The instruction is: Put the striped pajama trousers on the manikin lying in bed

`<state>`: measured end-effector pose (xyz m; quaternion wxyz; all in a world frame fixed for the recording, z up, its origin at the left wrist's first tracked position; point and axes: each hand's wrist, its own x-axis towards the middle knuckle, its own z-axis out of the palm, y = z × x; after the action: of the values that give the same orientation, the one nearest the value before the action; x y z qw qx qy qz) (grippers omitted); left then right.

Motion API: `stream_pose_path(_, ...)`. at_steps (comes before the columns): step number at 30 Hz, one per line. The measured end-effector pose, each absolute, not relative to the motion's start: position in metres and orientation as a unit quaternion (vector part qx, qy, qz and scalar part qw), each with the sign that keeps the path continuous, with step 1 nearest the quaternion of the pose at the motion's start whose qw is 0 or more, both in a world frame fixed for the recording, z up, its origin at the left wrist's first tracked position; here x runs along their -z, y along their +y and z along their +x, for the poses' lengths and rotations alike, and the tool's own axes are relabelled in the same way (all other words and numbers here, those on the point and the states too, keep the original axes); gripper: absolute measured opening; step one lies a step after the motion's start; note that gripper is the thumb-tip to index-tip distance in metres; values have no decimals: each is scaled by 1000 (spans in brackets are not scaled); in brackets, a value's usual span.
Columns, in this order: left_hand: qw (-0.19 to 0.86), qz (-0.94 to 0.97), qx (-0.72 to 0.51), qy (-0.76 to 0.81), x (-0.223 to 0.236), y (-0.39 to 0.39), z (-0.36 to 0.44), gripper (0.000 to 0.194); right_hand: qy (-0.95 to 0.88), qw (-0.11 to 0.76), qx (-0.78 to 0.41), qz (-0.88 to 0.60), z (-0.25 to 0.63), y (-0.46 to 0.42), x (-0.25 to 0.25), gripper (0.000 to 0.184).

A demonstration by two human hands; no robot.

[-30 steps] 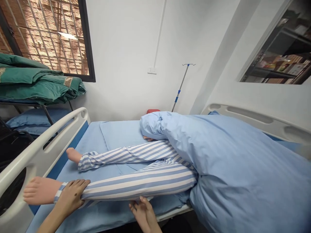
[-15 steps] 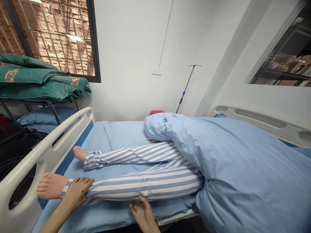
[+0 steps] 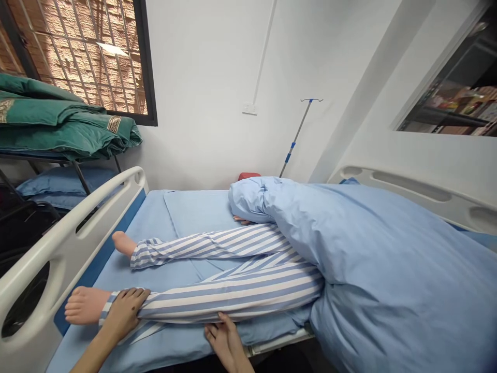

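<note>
A mannequin in blue-and-white striped trousers lies on the bed, its near leg (image 3: 233, 295) stretched along the near edge. My left hand (image 3: 126, 310) is wrapped over the near lower leg just above the bare near foot (image 3: 86, 305). Palm up, my right hand (image 3: 225, 339) rests against the underside of the same leg around the knee, fingers apart and one digit touching the trouser fabric. The far leg (image 3: 205, 246) lies on the light blue sheet (image 3: 194, 207). A blue quilt (image 3: 373, 248) covers the upper body, and fingertips show under its edge.
The white footboard (image 3: 73, 233) stands at the left, the headboard (image 3: 415, 194) at the right. Behind the bed are an IV pole (image 3: 297, 137) and a red object (image 3: 248, 175). Folded green quilts (image 3: 70, 124) lie on a rack below the barred window (image 3: 89, 52).
The near foot has shifted slightly toward the bed's near side and away from the footboard, with my left hand still on the leg. My right hand stays near the knee. The view has tilted slightly.
</note>
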<state>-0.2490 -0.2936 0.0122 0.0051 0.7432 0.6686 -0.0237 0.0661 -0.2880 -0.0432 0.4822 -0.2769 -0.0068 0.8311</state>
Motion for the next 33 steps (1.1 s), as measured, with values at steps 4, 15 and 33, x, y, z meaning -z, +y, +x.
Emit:
stream_pose_path(4, 8, 745, 22, 666, -11, -291, -250, 59, -19, 483, -829, -280, 66, -288, 45, 27)
stream_pose_path(15, -4, 747, 34, 664, -19, -284, -252, 58, -37, 471, -833, -287, 66, -289, 50, 27)
stream_pose_path(33, -59, 694, -11, 717, 9, -298, -227, 50, -316, 330, -745, -486, 59, -330, 51, 50)
